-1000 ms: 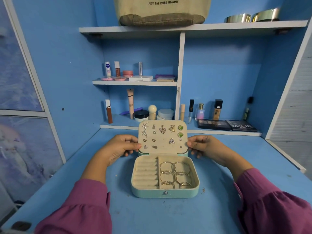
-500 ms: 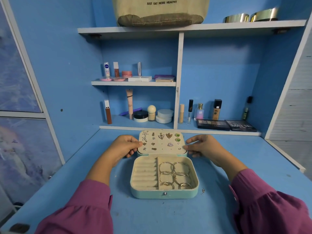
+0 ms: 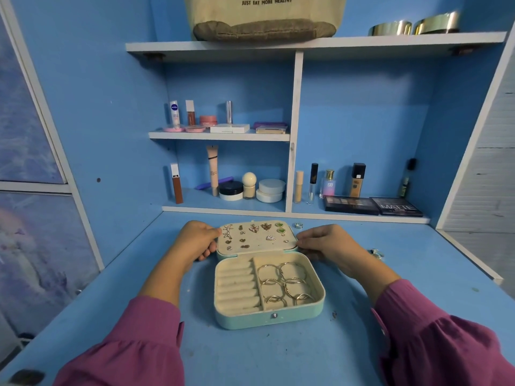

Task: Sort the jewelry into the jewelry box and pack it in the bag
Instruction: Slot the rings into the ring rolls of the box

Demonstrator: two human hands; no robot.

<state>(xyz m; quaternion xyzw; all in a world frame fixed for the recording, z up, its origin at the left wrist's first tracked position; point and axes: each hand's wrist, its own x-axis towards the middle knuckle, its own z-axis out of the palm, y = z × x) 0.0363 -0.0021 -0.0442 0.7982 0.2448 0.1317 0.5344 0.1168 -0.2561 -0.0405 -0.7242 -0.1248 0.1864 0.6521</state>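
1. We see a mint-green jewelry box [image 3: 269, 319] lying open on the blue desk [image 3: 278, 358], right in front of the person, its snap facing them and its hinge facing the shelves.
2. Its lid [image 3: 256, 237] is laid far back, nearly flat, with its cream inner face turned up; lid and base together run away from the person toward the shelves.
3. The lid's inner face carries small earrings [image 3: 254, 228] in rows.
4. In the base, the ring rolls fill the left compartment, their long axes running left to right; gold bangles [image 3: 281, 282] lie overlapping in the right compartment.
5. The left hand [image 3: 196, 240] grips the lid's left edge, thumb on top and fingers curled below.
6. The right hand [image 3: 324, 242] holds the lid's right edge the same way, its fingertips at the rim.
7. A small ring [image 3: 298, 225] lies on the desk just beyond the lid's far right corner; another small piece [image 3: 376, 253] lies to the right of the right hand.
8. The canvas bag [image 3: 264, 20] sits on the top shelf [image 3: 390, 41], well apart from the box.
9. Cosmetics [image 3: 214, 169] stand on the lower shelves.
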